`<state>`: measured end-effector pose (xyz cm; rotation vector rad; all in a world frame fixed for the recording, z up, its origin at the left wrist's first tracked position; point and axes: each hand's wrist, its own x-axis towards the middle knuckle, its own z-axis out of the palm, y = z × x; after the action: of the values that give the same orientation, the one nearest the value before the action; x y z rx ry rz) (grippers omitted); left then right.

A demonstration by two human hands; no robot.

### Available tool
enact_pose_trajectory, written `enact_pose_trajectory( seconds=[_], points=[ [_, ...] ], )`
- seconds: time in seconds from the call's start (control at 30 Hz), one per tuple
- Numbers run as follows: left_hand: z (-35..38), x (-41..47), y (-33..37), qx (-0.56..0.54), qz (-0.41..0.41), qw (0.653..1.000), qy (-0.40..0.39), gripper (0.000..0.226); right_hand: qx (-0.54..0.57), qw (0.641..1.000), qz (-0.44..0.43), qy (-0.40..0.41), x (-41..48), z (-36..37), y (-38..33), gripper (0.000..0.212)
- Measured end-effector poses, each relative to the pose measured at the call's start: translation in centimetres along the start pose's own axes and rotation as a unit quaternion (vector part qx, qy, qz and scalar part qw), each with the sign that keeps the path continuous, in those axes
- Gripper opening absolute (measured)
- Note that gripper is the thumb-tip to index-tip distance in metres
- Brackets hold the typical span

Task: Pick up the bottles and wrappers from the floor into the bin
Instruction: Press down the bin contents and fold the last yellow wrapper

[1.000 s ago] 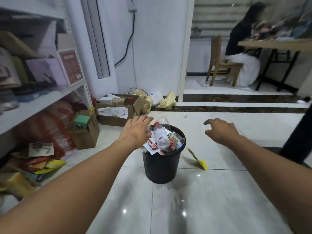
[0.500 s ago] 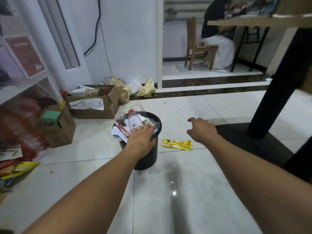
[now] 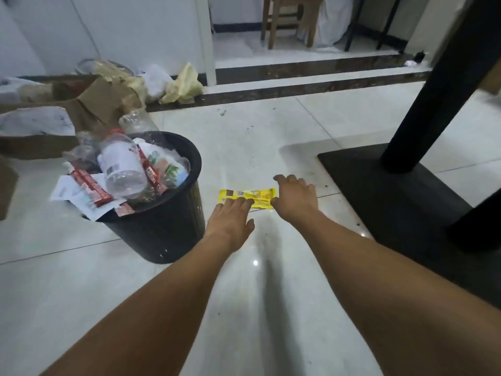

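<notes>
A yellow wrapper (image 3: 245,195) lies flat on the white tiled floor, just right of the black bin (image 3: 173,229). The bin is heaped with a clear plastic bottle (image 3: 120,166) with a red cap, red wrappers and papers that spill over its rim. My left hand (image 3: 230,219) is low over the floor, fingertips on the wrapper's near edge, fingers apart. My right hand (image 3: 294,196) covers the wrapper's right end, fingers spread; I cannot tell whether it grips it.
A black table base (image 3: 393,202) and its post (image 3: 433,85) stand close on the right. Cardboard boxes (image 3: 89,109) and crumpled yellow bags (image 3: 181,85) lie at the back left. A dark floor step (image 3: 298,85) and a wooden chair (image 3: 290,17) are beyond.
My view has dropped and come closer to the floor. My left hand left the bin's rim and moved right to the wrapper. My right hand went down onto the wrapper's right end.
</notes>
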<state>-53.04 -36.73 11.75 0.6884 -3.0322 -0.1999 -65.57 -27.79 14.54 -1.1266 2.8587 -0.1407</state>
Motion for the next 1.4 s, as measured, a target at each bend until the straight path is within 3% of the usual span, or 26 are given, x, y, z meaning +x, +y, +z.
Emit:
enact_pose_trajectory(
  seconds=[0.37,0.67,0.8,0.87,0.93,1.03,1.4],
  points=[
    [12.1,7.9,-4.9,0.000,0.019,1.000,-0.011,0.050,0.022,0.998,-0.022,-0.059,11.2,12.1,-0.1,0.064],
    [15.0,10.2,-7.1,0.004,0.027,0.999,0.016,0.052,0.043,0.985,-0.023,-0.166,14.9,18.7,-2.2,0.080],
    [14.4,9.7,-6.9,-0.005,0.077,0.995,0.068,0.050,0.021,0.985,0.009,-0.170,15.0,19.9,-1.8,0.082],
    [14.2,9.6,-7.4,-0.010,0.055,0.997,0.061,0.051,-0.032,0.989,0.015,-0.145,14.1,20.6,-1.8,0.085],
    [14.5,9.8,-7.6,-0.025,0.035,0.998,0.041,0.055,-0.074,0.989,0.009,-0.125,12.8,21.2,-2.0,0.072],
    [14.6,9.7,-7.7,-0.028,0.007,0.999,0.032,0.055,-0.104,0.990,-0.030,-0.095,11.0,21.6,-2.3,0.034],
    [9.5,5.7,-5.0,-0.006,0.028,0.998,0.053,0.061,-0.107,0.992,-0.046,-0.045,5.6,13.7,1.2,0.021]
  ],
)
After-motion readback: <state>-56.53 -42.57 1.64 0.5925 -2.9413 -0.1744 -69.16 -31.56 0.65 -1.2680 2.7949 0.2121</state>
